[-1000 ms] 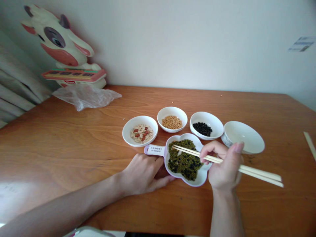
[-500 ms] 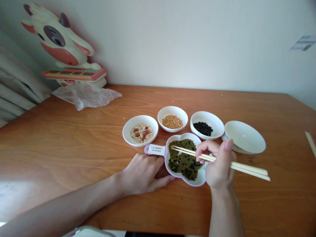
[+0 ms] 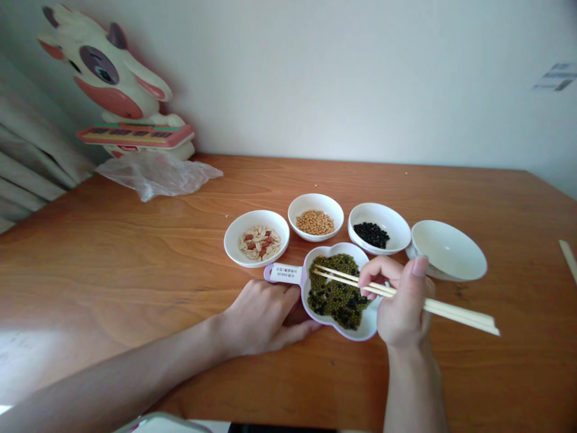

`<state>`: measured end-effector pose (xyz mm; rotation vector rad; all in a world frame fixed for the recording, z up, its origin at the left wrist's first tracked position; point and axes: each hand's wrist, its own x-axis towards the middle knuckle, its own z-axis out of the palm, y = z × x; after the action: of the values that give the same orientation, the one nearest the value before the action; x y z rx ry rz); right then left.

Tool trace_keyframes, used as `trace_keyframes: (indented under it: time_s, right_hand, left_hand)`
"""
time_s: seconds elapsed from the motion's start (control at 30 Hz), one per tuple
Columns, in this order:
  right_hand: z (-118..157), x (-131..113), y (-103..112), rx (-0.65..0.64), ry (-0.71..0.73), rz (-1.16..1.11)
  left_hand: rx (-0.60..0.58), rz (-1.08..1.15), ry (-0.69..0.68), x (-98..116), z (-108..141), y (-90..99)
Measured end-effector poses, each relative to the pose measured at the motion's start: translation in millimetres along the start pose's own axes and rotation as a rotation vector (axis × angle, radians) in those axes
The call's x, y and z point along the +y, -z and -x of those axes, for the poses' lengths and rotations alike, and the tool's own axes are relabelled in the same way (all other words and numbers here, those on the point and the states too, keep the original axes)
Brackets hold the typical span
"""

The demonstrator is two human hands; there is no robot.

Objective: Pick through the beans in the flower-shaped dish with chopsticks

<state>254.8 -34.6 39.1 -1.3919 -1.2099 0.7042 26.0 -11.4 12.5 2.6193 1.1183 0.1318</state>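
The left hand [image 3: 265, 319] comes in from the lower left with its forearm low over the wooden surface [image 3: 148, 264], palm down, fingers curled at the near side of the handle and thumb stretched along the rim of the flower-shaped dish [image 3: 373, 322]; how firmly it grips cannot be told. The right hand [image 3: 401, 297] rises from the lower right, wrist upright and thumb up, closed on 2 chopsticks [image 3: 460, 314] that slant down to the left, their tips slightly parted among the green and black beans [image 3: 339, 290] in the dish. This hand covers the dish's right edge and part of the near side of the empty white bowl [image 3: 451, 249]. The dish sits in front of 4 white bowls, its labeled handle pointing left. Behind it, from left to right, are peanuts [image 3: 259, 243] in 1 bowl, yellow beans [image 3: 315, 222] in the next, black beans [image 3: 370, 234] in the third, then the empty bowl. At the far left, a crumpled clear plastic bag [image 3: 157, 174] lies before a cow-shaped toy keyboard [image 3: 135, 135] by the wall.
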Motion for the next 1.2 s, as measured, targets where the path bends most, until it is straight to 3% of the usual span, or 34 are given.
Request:
trace_keyframes:
  time_s: [0.4, 0.83, 1.0, 1.1, 1.2]
  right_hand:
    - [1.6, -3.7, -0.8, 0.071, 0.018, 0.027]
    - [-6.0, 14.5, 14.9, -0.028, 0.049, 0.000]
    - [-8.1, 2.3, 19.1, -0.002, 0.050, -0.002]
    - [-5.6, -13.2, 27.0, 0.044, -0.047, 0.011]
    - [1.4, -27.8, 40.2, -0.060, -0.082, 0.103]
  left_hand:
    - [0.020, 0.010, -0.008, -0.4, 0.0, -0.7]
    - [0.018, -0.016, -0.014, 0.7, 0.1, 2.2]
    - [0.015, -0.017, -0.022, 0.7, -0.4, 2.7]
    - [0.008, -0.014, -0.019, 0.8, -0.9, 3.1]
    - [-0.006, -0.013, -0.012, 1.3, -1.2, 3.8]
